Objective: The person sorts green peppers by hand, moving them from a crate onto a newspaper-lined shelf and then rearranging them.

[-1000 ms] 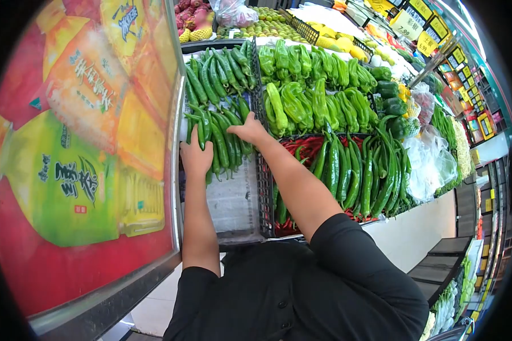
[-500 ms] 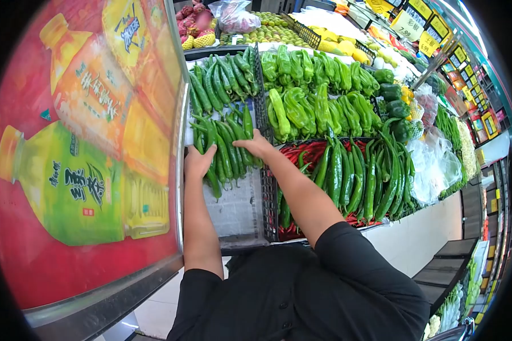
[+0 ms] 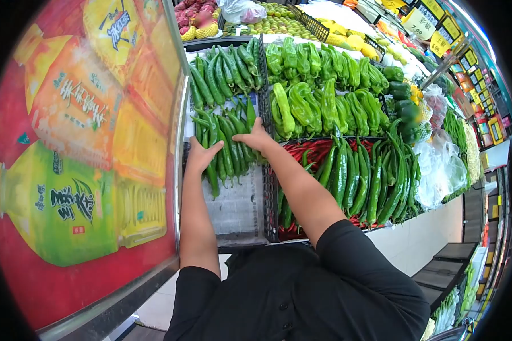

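A row of long green chili peppers [image 3: 227, 150] lies on the paper lining of a crate, with my hands at its two sides. My left hand [image 3: 202, 156] cups the left end, its thumb laid over the peppers and its fingers hidden down beside the crate wall. At the right end my right hand [image 3: 256, 139] holds the row, thumb pointing inward across it, the other fingers partly hidden. Behind this row is another layer of green chili peppers [image 3: 222, 77]. Bare paper [image 3: 236, 213] shows in the crate's near part.
A drink-printed panel [image 3: 85, 153] stands close on the left. To the right, a black crate holds light green peppers [image 3: 307, 108]; nearer are dark green long peppers [image 3: 358, 179] over red chilies [image 3: 313, 152]. Plastic bags [image 3: 438, 167] and price signs [image 3: 420, 23] are farther right.
The camera view has shifted slightly, so the panel appears lower and the crates a little higher. Both hands stay at the sides of the same pepper row, with little visible movement.
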Demonstrator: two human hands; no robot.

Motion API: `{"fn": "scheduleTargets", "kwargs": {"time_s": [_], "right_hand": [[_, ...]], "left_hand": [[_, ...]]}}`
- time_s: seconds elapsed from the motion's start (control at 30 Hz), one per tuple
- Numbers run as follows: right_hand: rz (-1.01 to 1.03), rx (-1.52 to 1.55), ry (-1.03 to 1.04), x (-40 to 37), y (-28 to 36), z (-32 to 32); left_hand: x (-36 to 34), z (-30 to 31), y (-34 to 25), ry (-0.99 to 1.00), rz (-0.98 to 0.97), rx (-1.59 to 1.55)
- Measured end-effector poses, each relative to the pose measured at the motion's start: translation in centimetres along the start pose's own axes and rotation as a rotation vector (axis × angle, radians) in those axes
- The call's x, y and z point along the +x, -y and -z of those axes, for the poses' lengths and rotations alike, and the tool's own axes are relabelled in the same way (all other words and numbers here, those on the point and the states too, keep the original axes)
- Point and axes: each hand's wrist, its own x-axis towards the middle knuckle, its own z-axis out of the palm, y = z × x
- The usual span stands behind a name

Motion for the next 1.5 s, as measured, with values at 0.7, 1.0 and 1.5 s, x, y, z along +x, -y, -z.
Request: {"fn": "scheduleTargets", "kwargs": {"time_s": [0.7, 1.0, 1.5], "right_hand": [[-0.154, 0.04, 0.197, 1.5, 0.9, 2.0], [-0.109, 0.13, 0.564, -3.1, 2.2, 2.2], [0.186, 0.343, 0.41, -18.3, 1.6, 5.1]], "left_hand": [[-5.7, -1.1, 2.9, 0.216, 0.325, -0.928], [-8.9, -1.2, 7.2, 0.261, 0.365, -1.158], [-17.6, -0.7, 0.7, 0.37, 0.168, -1.003]]}}
